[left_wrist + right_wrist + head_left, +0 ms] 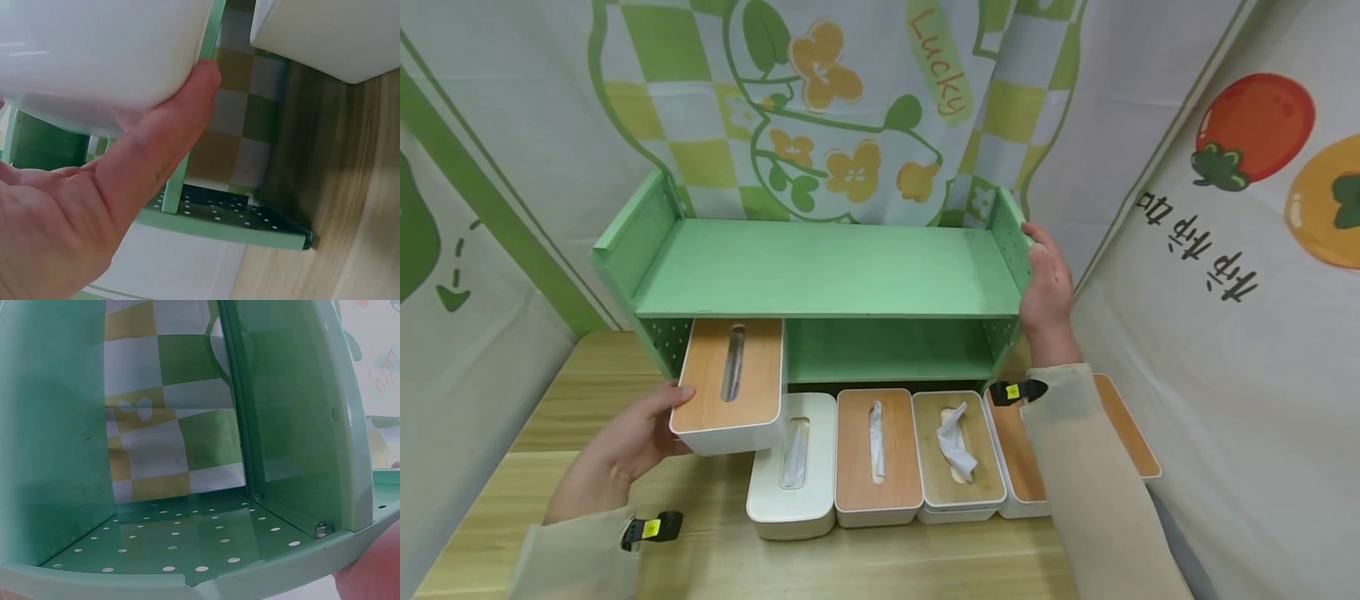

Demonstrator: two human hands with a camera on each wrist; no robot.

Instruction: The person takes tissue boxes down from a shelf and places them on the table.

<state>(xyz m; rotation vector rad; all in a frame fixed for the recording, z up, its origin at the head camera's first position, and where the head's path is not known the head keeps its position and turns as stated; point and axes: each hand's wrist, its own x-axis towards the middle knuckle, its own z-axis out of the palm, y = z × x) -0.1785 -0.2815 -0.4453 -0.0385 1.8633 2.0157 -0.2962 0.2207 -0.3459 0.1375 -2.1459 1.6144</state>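
Observation:
My left hand [643, 425] holds a white tissue box [722, 437] with a wood-look lid, thumb over the lid's left edge. The box is raised off the table, its far end at the left opening of the lower tier of a green two-tier shelf [842, 271]. From below, the left wrist view shows the box's white body [106, 50] against the left hand [125, 162]. At the shelf's right side panel [1011, 242], my right hand [1047, 287] grips the upper edge. Only a bit of that hand [372, 569] appears in the right wrist view, beside the panel.
In front of the shelf stand a white-lidded tissue box [767, 492], a wood-lidded one [853, 454] and another with a tissue sticking out [928, 467]. More wood-lidded boxes [1018, 454] lie partly behind the right sleeve. A patterned curtain [850, 108] hangs behind.

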